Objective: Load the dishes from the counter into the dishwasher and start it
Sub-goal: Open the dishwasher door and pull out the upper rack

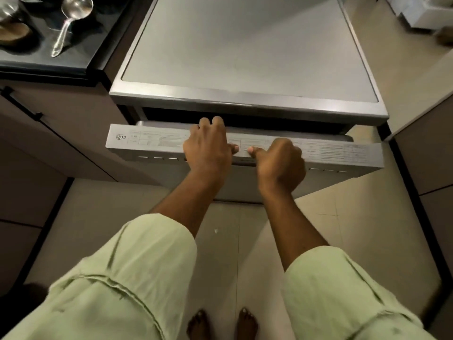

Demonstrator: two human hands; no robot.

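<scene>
Editor: Which step is this?

Photographer: Opening. Dishwasher (245,57) door (147,146) is tilted just off the body, with a dark gap along its top edge. By my reading, loading has not begun.

Editor: Both grips on it?

Photographer: Both. Left grip (208,148) hooks its curled fingers over the door's top edge into the gap, thumb flat on the printed label. Right grip (282,163), just beside it, lays its thumb along the same edge and curls its fingers down over the front lip. Their tips are hidden, so I cannot tell what they catch.

Editor: And the dishes?

Photographer: On the dark table (81,57) left of the machine, well apart from both grips. A ladle (73,15) lies bowl up, and a steel pot (7,11) is cut off at the frame's corner. The racks are out of sight.

Editor: Next move?

Photographer: Probably lowering the door fully toward the floor (343,229). Bare feet (198,325) stand right in front of it, so a step back looks necessary. After that, a rack has to come out before anyone reaches left for the ladle.
</scene>
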